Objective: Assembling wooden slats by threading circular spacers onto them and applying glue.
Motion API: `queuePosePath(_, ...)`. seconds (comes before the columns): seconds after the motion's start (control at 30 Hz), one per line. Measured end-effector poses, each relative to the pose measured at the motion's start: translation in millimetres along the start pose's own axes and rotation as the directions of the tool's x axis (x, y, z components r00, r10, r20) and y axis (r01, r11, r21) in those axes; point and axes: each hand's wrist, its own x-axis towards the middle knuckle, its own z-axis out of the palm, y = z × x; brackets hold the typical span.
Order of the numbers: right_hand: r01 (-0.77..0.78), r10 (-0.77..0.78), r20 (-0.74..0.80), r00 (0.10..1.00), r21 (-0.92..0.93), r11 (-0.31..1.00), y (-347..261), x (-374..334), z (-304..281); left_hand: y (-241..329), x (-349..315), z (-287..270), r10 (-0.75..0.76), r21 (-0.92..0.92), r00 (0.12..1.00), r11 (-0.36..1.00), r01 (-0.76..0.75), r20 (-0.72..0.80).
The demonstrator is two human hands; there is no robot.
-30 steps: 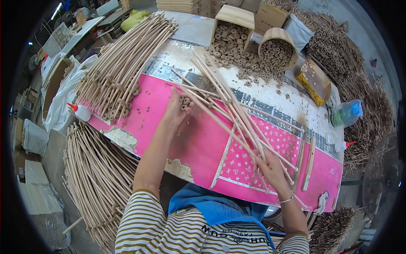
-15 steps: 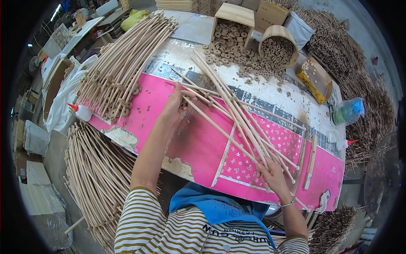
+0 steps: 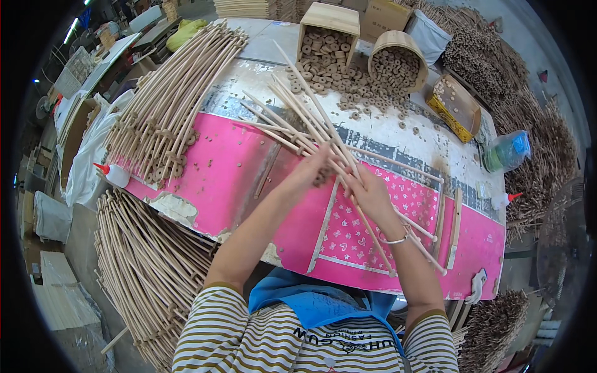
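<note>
L forearm's reaching twd 1 o'clock, R twd 11, hands nearly meeting over the pink table (image 3: 217, 149). R hand (image 3: 371, 193) is grasping a wooden stick (image 3: 314, 105) slanting up to 11 o'clock. L hand (image 3: 316, 165) is blurring, brown rings (image 3: 320, 178) showing at its 5 o'clock side; can't tell its grip. Dark lettering (image 3: 348, 340) is crossing the striped shirt (image 3: 208, 323).

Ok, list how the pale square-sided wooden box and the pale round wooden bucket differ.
The pale square-sided wooden box has flat panels; the pale round wooden bucket has a curved wall. The box lies left of the bucket. The box's brown rings look larger than the bucket's. Both lie on their sides, mouths toward the person, with rings inside.
</note>
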Motion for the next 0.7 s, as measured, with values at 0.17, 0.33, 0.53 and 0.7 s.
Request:
queuePosePath(0.17,0.258,-0.376,-0.247,0.893,-0.406,0.877,20,-14,-26,3,-23,-68,0.142,-0.045,0.974,0.987,-0.152,-0.178)
queuePosePath(0.33,0.002,-0.002,0.013,1.000,-0.009,1.000,10,-76,-30,5,-19,-122,0.203,-0.423,0.932,0.847,-0.321,-0.301)
queuePosePath(0.53,-0.021,0.021,0.035,0.999,-0.024,0.999,54,-130,-25,13,-9,-137,0.141,-0.436,0.891,0.832,-0.343,-0.432)
queuePosePath(0.7,-0.066,0.073,0.088,0.993,-0.076,0.995,52,-139,-23,13,-8,-141,0.159,-0.427,0.898,0.836,-0.344,-0.410)
